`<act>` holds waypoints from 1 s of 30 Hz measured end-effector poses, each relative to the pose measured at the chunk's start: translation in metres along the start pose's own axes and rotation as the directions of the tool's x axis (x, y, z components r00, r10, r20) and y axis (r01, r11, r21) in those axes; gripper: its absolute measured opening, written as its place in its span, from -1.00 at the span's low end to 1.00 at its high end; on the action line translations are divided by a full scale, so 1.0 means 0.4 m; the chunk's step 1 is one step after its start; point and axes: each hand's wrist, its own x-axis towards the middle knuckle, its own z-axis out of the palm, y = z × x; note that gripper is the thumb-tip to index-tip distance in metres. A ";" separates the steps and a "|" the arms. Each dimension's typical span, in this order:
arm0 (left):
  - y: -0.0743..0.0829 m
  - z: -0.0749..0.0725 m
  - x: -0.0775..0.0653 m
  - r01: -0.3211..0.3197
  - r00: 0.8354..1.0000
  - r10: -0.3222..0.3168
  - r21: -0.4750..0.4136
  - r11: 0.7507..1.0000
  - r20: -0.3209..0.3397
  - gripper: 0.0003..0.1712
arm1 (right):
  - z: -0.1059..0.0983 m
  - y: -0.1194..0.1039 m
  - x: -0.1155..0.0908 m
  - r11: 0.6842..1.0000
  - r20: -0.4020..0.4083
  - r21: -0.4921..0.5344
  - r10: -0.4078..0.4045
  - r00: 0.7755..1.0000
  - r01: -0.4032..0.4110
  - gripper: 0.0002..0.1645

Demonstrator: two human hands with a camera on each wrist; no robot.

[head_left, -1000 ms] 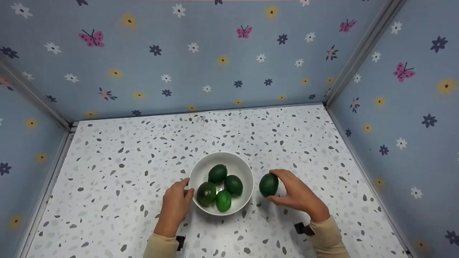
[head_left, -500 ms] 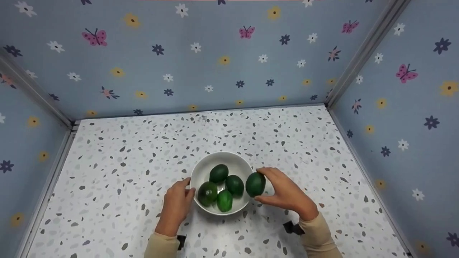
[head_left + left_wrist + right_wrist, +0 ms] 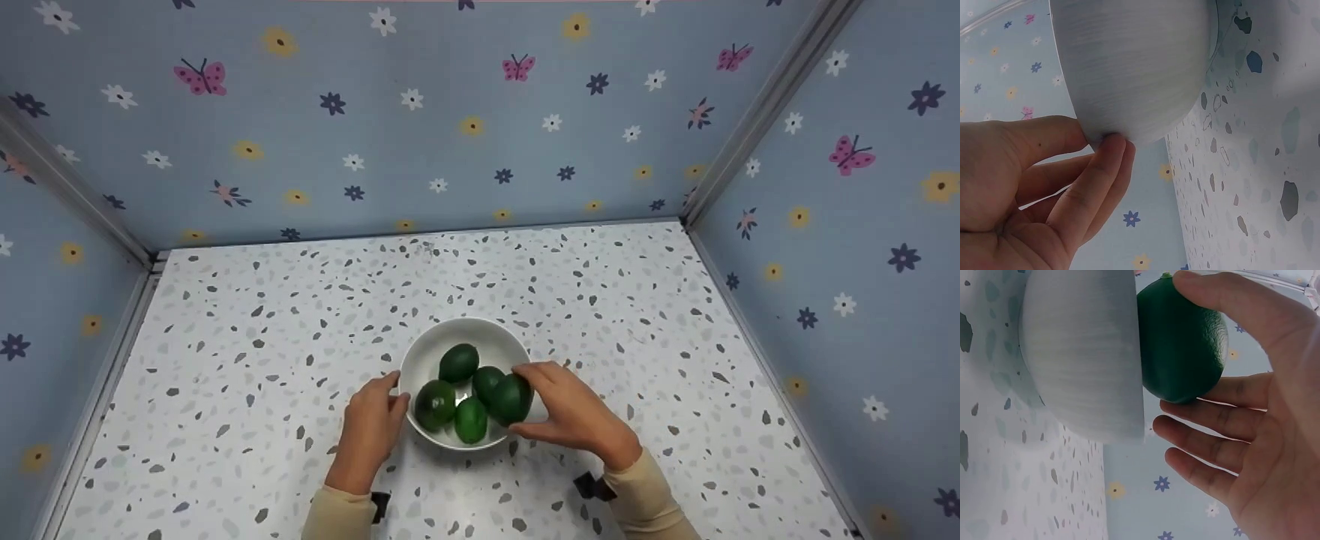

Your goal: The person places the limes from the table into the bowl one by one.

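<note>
A round white bowl (image 3: 491, 342) stands on the table with several green fruits in it. My left hand (image 3: 371, 426) pinches the bowl's left rim, the thumb on one side and fingers on the other in the left wrist view. Between the thumb and fingers of my right hand (image 3: 576, 411) is a dark green avocado (image 3: 513, 400), held over the bowl's right rim. The right wrist view shows this avocado (image 3: 1182, 343) with a pale stem nub, partly hidden by the bowl wall (image 3: 1084, 354). Below it another avocado (image 3: 487, 381) is partly covered.
Inside the bowl lie a dark avocado (image 3: 459, 363) at the back, a mottled brownish-green one (image 3: 434, 405) at the left, and a smaller bright green fruit (image 3: 471, 420) in front. The speckled white table (image 3: 300, 300) meets flower-patterned blue walls (image 3: 450, 97) at the back and sides.
My right hand has carried the avocado leftward from beside the bowl to over its right rim, and slightly toward me. The left hand has kept its place at the left rim.
</note>
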 end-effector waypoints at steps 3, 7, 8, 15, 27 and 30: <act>0.000 0.001 -0.001 -0.013 1.000 0.013 0.001 1.000 -0.008 -0.54 | 0.008 -0.002 0.001 0.999 0.003 -0.032 -0.009 1.000 0.009 -0.08; 0.002 0.002 -0.001 -0.027 1.000 0.027 0.003 1.000 -0.016 -0.55 | 0.011 -0.003 0.003 0.998 -0.013 -0.062 -0.020 1.000 0.019 -0.26; 0.002 0.002 -0.001 -0.027 1.000 0.027 0.001 1.000 -0.015 -0.56 | 0.012 -0.002 0.003 0.998 -0.017 -0.066 -0.021 1.000 0.020 -0.30; 0.000 0.003 -0.004 -0.019 1.000 0.019 -0.002 1.000 -0.007 -0.56 | 0.013 -0.002 0.002 0.998 -0.016 -0.063 -0.018 1.000 0.017 -0.34; -0.003 0.005 -0.002 -0.024 1.000 0.025 0.012 1.000 -0.008 -0.55 | 0.010 -0.001 0.003 0.999 -0.052 -0.038 -0.020 0.998 0.018 -0.34; -0.002 0.005 -0.004 -0.041 0.999 0.041 0.020 0.999 -0.016 -0.57 | 0.007 0.003 0.002 0.998 -0.077 -0.050 -0.030 0.997 0.026 -0.35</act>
